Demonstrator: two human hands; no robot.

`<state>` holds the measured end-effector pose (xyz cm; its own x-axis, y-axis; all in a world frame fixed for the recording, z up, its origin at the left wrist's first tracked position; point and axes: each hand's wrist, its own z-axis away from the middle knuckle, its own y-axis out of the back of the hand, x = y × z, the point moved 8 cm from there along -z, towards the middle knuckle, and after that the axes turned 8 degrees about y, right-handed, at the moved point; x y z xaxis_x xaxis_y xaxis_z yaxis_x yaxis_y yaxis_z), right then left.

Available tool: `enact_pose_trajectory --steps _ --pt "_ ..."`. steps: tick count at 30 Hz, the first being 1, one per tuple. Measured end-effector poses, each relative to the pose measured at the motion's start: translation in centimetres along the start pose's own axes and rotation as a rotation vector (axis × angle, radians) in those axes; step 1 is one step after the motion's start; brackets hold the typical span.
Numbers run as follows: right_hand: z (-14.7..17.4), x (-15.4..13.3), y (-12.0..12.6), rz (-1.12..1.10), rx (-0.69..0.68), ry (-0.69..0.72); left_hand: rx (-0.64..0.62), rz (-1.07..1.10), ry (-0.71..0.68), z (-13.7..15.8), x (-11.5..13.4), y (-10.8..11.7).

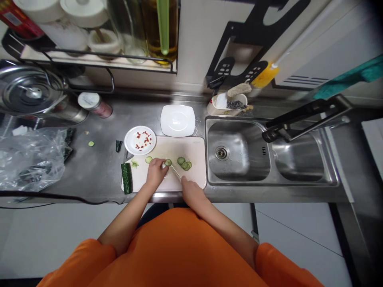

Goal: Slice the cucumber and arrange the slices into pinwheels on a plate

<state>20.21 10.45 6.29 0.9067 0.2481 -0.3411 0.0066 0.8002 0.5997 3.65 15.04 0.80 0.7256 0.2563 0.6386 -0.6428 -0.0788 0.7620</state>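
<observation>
On a white cutting board (170,148), my left hand (156,172) is closed, its fingertips at a round cucumber slice (168,162). My right hand (190,191) grips a knife (176,172), whose tip end reaches that same slice. Just right of the blade lies a small overlapping group of cucumber slices (184,163). A single pale slice (149,160) rests to the left of my left hand, beside some green scraps (134,164). The larger cucumber piece (127,178) lies across the board's left edge.
Behind the board are a white plate with red bits (128,140) and a white rectangular plate (177,119). A double sink (239,159) with a black faucet (287,123) is at right. Plastic bags (36,159), a pot (30,95) and a pink jar (95,105) stand left.
</observation>
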Motion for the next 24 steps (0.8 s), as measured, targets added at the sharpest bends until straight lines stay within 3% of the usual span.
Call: enact_pose_trajectory --steps 6,10,14,18,24 --pt "2.2 2.0 -0.3 0.016 -0.043 -0.048 -0.051 -0.015 0.061 -0.5 0.8 0.1" --pt "2.9 2.8 -0.4 0.006 -0.067 -0.086 -0.139 0.082 0.209 -0.4 0.5 0.6" --pt "2.8 3.1 -0.6 -0.007 -0.051 -0.079 -0.042 0.141 0.369 -0.6 -1.8 3.7" --pt "2.8 3.3 -0.8 -0.001 -0.044 -0.071 0.062 0.022 0.471 -0.9 -5.0 6.5" --pt "2.6 3.3 -0.7 0.027 -0.028 -0.055 0.098 -0.077 0.447 -1.0 -6.2 7.0"
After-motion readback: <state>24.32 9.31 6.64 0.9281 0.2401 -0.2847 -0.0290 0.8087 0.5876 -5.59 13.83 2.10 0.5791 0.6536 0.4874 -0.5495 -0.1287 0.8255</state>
